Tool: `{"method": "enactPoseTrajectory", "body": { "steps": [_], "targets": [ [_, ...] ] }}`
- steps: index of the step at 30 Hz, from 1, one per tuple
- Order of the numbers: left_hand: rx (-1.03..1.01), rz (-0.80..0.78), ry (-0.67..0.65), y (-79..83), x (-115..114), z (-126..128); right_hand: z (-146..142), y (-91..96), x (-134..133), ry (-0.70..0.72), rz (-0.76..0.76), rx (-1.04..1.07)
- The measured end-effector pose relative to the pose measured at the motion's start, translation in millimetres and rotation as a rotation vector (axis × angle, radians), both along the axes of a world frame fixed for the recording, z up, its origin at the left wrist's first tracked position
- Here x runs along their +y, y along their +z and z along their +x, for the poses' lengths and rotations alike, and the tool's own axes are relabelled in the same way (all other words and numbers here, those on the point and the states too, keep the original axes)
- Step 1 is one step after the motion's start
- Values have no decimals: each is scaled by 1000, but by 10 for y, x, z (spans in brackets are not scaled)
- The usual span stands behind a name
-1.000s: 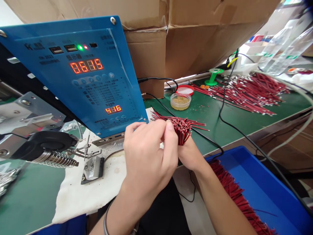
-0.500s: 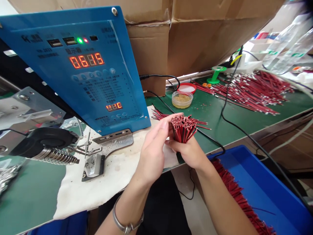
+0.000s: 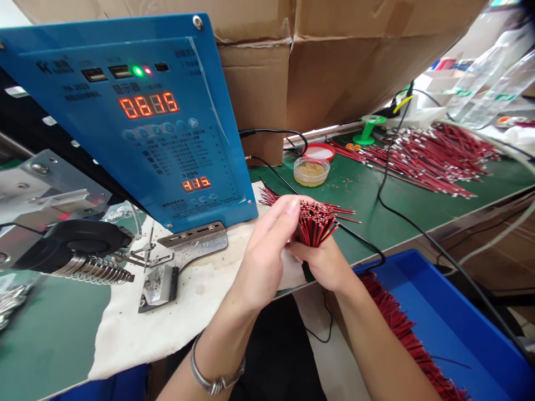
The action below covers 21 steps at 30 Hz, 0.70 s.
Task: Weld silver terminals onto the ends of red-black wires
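My right hand (image 3: 324, 262) is wrapped round an upright bundle of short red wires (image 3: 314, 224), their stripped tips pointing up. My left hand (image 3: 267, 250) reaches in from the left, its fingertips pressed against the bundle's top edge; whether it pinches a single wire I cannot make out. Both hands hover over the front edge of the green bench, just right of the white cloth (image 3: 167, 317). A few loose red wires (image 3: 271, 196) lie on the bench behind the bundle.
A blue control panel (image 3: 137, 122) with red digits stands at left, above a metal clamp plate (image 3: 184, 245) and a coiled spring holder (image 3: 96, 270). A blue bin (image 3: 451, 328) with red wires sits low right. A large wire pile (image 3: 426, 156), paste jar (image 3: 310, 171), black cables and cardboard boxes lie behind.
My left hand turned from covering the bundle to touching its left side with the fingertips. The right hand keeps hold of the bundle almost in place.
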<state>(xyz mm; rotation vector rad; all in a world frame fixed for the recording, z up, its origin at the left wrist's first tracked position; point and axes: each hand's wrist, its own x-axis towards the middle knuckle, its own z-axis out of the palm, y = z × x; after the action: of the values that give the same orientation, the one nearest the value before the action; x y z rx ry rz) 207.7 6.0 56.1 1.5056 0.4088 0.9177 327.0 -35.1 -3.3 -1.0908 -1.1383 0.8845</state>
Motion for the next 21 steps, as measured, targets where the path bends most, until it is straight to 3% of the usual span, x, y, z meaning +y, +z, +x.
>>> {"method": "enactPoseTrajectory", "body": {
  "steps": [3, 7, 13, 21],
  "targets": [
    [21, 137, 124, 94, -10, -59, 14, -13, -5, 16, -16, -18],
    [154, 436, 295, 204, -44, -169, 17, -25, -1, 22, -5, -21],
    [326, 758, 236, 287, -13, -264, 5, -2, 3, 40, 11, -4],
    [384, 914, 269, 309, 58, -268, 2, -7, 9, 36, 44, 7]
  ]
}}
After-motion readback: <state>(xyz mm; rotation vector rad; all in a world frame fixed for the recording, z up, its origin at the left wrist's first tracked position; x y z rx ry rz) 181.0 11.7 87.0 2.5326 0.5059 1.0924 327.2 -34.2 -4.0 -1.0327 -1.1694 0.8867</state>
